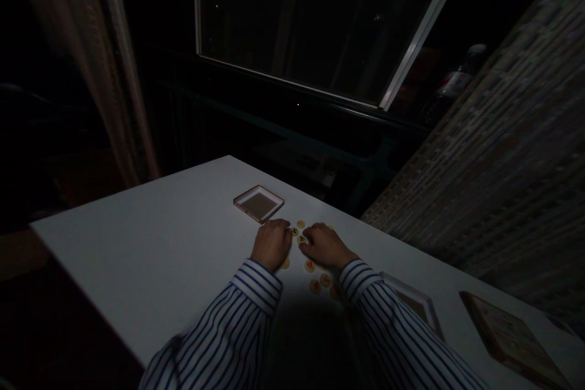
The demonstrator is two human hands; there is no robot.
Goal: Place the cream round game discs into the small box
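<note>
Several round, pale yellow xiangqi pieces with red or black characters lie around my hands on the white table (183, 231). My left hand (271, 244) rests with curled fingers, its thumb and fingertips at a black-marked xiangqi piece (295, 231). Opposite it, my right hand (326, 246) is bent over the table, thumb and forefinger against another black-marked xiangqi piece (301, 239). Red-marked xiangqi pieces (325, 280) lie nearer me, between my forearms. Part of the group is hidden under my hands and the right cuff. The picture is dark, so fine finger contact is hard to see.
A shallow square box part (259, 203) stands beyond my left hand. Another tray-like box part (414, 303) is partly behind my right sleeve, with a brown-edged flat box (516, 335) farther right. A patterned curtain (461, 152) borders the right side; a bottle (454, 82) stands behind it.
</note>
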